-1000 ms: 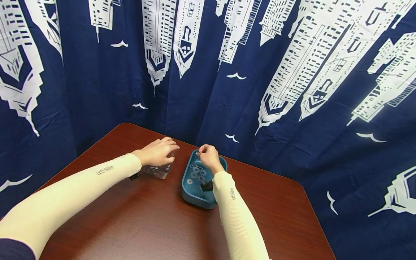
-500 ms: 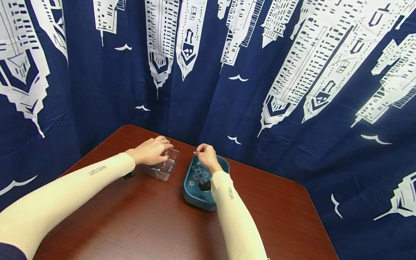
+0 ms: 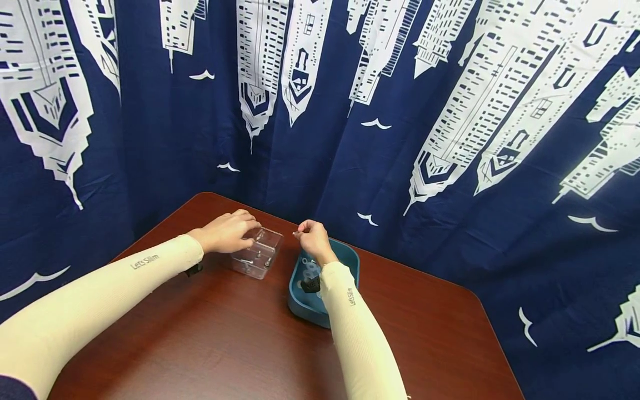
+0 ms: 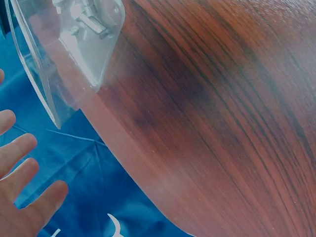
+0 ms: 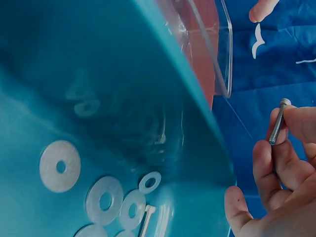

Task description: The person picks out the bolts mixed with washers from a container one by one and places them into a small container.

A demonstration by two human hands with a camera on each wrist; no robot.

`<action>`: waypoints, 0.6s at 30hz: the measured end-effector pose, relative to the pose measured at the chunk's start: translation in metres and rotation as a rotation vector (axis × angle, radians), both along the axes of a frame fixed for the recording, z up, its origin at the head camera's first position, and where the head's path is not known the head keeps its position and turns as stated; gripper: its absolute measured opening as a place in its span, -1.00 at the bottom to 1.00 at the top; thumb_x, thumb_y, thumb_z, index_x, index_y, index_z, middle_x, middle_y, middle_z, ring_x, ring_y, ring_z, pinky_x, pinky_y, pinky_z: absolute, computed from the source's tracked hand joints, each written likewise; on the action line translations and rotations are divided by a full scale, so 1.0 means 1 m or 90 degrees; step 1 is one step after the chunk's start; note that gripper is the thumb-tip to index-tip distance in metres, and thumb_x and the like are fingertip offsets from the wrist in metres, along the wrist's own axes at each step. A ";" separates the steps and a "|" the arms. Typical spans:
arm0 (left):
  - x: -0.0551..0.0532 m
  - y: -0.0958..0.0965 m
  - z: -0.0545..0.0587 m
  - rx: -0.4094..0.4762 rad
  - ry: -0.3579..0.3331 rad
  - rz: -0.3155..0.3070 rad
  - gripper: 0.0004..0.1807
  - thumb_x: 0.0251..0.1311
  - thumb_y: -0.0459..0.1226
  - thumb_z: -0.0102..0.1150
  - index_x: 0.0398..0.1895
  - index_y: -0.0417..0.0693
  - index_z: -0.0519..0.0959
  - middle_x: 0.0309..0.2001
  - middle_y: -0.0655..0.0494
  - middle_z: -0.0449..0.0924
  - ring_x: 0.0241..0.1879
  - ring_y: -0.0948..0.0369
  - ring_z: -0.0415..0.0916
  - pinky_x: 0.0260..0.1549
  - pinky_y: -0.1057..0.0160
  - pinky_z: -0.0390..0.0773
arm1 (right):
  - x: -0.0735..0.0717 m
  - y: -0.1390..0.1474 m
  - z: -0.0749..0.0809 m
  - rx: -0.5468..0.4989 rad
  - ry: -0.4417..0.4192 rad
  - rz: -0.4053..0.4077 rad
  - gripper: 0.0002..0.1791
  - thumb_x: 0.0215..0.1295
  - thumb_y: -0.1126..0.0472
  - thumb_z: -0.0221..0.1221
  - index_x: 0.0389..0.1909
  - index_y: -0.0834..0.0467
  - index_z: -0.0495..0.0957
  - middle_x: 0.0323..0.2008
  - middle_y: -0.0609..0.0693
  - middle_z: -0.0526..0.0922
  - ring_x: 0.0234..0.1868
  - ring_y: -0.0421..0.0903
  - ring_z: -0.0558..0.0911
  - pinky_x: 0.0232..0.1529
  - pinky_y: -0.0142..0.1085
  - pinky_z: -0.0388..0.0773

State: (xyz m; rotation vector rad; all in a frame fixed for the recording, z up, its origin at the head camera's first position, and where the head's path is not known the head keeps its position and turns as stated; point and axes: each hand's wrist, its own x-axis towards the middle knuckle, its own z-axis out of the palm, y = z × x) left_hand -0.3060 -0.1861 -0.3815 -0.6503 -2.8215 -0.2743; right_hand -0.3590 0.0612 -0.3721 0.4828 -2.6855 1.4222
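Note:
My right hand (image 3: 315, 243) pinches a small metal bolt (image 5: 279, 123) between thumb and fingers. It is above the far left rim of the blue tray (image 3: 306, 314). Inside the tray lie several flat washers (image 5: 60, 166) and another bolt (image 5: 147, 219). To the left stands a clear plastic divided box (image 3: 250, 270) with several bolts in its compartments. My left hand (image 3: 225, 232) reaches over the box's far left side, its fingers spread and holding nothing. In the left wrist view those fingers (image 4: 44, 197) show apart, beside the clear wall.
Both containers stand on a brown wooden table (image 3: 235, 344), towards its far edge. A dark blue curtain (image 3: 320, 166) printed with white buildings hangs right behind that edge. Small black wrist cameras sit under both wrists, the right one (image 3: 311, 285) over the tray.
My right hand has lifted from inside the tray and moved left towards the clear box with the bolt. My left hand has drawn back left, uncovering more of the box. The head view has shifted slightly.

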 end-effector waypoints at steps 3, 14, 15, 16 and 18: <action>0.001 -0.003 0.000 0.002 -0.001 0.001 -0.44 0.21 -0.11 0.25 0.27 -0.14 0.55 0.24 -0.08 0.54 0.31 -0.03 0.34 0.17 -0.14 0.45 | 0.001 -0.006 0.002 0.006 0.002 0.000 -0.80 0.20 0.38 0.28 -0.51 0.12 0.47 -0.55 -0.11 0.49 -0.47 -0.17 0.42 -0.44 -0.38 0.32; 0.004 -0.008 0.000 0.008 0.004 0.005 -0.45 0.19 -0.13 0.24 0.24 -0.15 0.57 0.19 -0.08 0.57 0.25 -0.02 0.38 0.15 -0.13 0.47 | 0.000 -0.016 0.002 0.022 0.010 -0.003 -0.80 0.19 0.39 0.27 -0.52 0.12 0.47 -0.57 -0.13 0.51 -0.49 -0.19 0.42 -0.46 -0.40 0.30; 0.005 -0.009 -0.001 0.007 0.006 0.005 -0.45 0.19 -0.13 0.24 0.24 -0.15 0.57 0.19 -0.08 0.58 0.25 -0.02 0.38 0.14 -0.12 0.48 | 0.000 -0.017 0.002 0.022 0.010 -0.005 -0.80 0.19 0.40 0.26 -0.51 0.12 0.48 -0.57 -0.13 0.50 -0.48 -0.18 0.41 -0.46 -0.39 0.30; 0.005 -0.009 -0.001 0.007 0.007 0.004 -0.45 0.18 -0.13 0.23 0.24 -0.15 0.57 0.18 -0.08 0.58 0.24 -0.01 0.39 0.14 -0.12 0.48 | -0.001 -0.018 0.003 0.023 0.012 -0.007 -0.81 0.19 0.39 0.26 -0.51 0.12 0.48 -0.56 -0.13 0.50 -0.48 -0.18 0.41 -0.46 -0.39 0.30; 0.005 -0.010 -0.001 0.009 0.007 0.004 -0.45 0.17 -0.14 0.22 0.24 -0.16 0.57 0.18 -0.08 0.58 0.23 -0.01 0.39 0.14 -0.11 0.49 | -0.001 -0.020 0.005 0.025 0.017 -0.007 -0.82 0.19 0.39 0.26 -0.51 0.13 0.49 -0.56 -0.12 0.50 -0.47 -0.17 0.41 -0.45 -0.39 0.30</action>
